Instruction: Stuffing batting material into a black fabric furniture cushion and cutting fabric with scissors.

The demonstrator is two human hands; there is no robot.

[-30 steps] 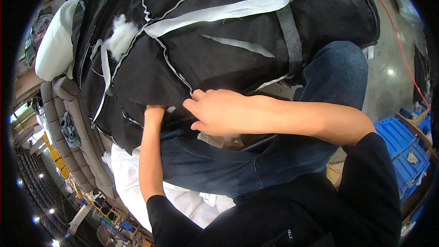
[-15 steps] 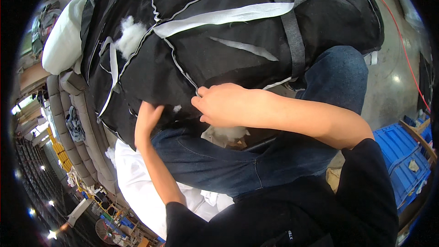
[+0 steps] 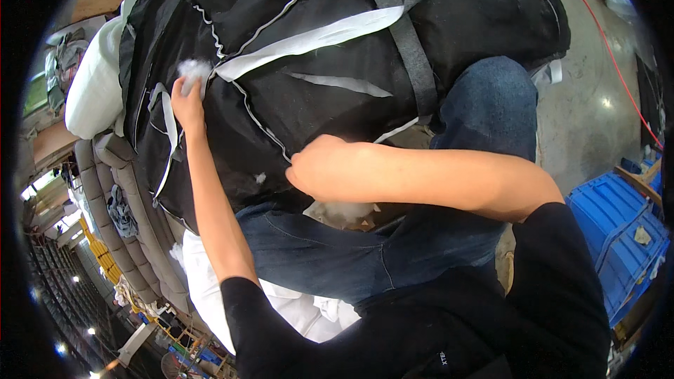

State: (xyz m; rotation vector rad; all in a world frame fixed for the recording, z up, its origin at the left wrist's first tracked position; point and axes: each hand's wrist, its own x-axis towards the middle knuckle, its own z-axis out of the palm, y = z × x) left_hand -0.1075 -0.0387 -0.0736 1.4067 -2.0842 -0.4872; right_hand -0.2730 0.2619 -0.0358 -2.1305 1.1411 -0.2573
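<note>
A large black fabric cover (image 3: 316,116) with white-edged seams lies bunched over my lap. My left hand (image 3: 187,107) has its fingers closed on a tuft of white fibre stuffing (image 3: 196,71) at the cover's left part. My right hand (image 3: 319,168) grips the black fabric at the lower end of a white-edged seam; its fingertips are partly hidden. A white strip (image 3: 309,43) and a grey strip (image 3: 411,56) cross the cover. Left of the white strip, a thinner white strap (image 3: 168,126) hangs near my left forearm. A small bit of white fluff (image 3: 260,178) rests between my hands.
A grey quilted cushioned piece (image 3: 116,203) stands at left, with a white stuffed roll (image 3: 95,91) above it. White fabric (image 3: 210,288) lies beside my leg. At right are a blue plastic crate (image 3: 614,231) and a red cable (image 3: 611,49) on the concrete floor.
My left hand has moved up and away from the cover's near edge to the white stuffing, closing on it. My right hand keeps its hold on the fabric; the view has shifted slightly.
</note>
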